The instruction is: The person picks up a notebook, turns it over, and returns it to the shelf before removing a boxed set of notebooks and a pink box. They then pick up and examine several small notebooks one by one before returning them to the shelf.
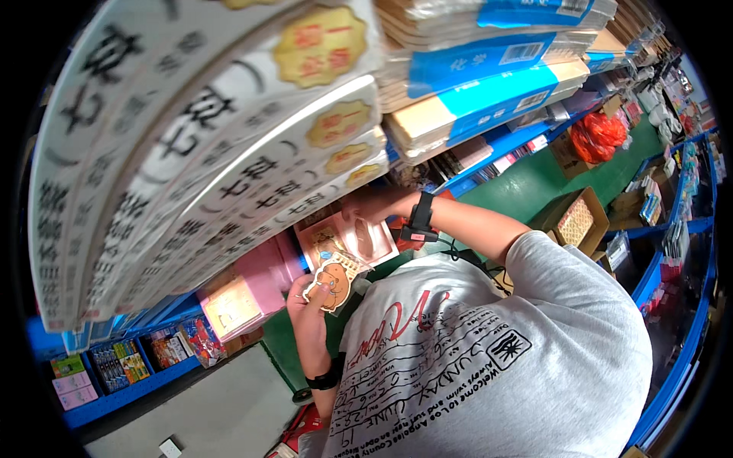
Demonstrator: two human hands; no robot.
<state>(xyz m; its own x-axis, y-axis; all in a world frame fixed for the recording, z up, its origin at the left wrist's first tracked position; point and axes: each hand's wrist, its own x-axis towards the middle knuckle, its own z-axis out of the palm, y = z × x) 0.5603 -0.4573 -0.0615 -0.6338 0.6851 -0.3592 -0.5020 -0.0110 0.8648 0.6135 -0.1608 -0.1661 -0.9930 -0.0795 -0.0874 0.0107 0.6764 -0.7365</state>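
My left hand [309, 295] grips a flat die-cut piece [335, 280] shaped like a brown cartoon animal, in a clear plastic sleeve. The thumb lies across its front. Just beyond it is a pale pink box or packet [372, 237] with a brown printed picture, at the shelf edge. My right hand [369, 206] is over the far end of this pink item. Motion blur and shadow obscure its fingers, so whether it holds anything is unclear. Both wrists wear black bands, the right one carrying a small device [421, 226].
Stacked white books [229, 166] loom close on the upper left. Plastic-wrapped paper bundles with blue bands [481, 103] sit beside them. Pink packs [260, 275] lie left of my left hand. Small boxed goods [117, 363] fill a lower blue shelf. A cardboard box [578, 220] stands on the green floor.
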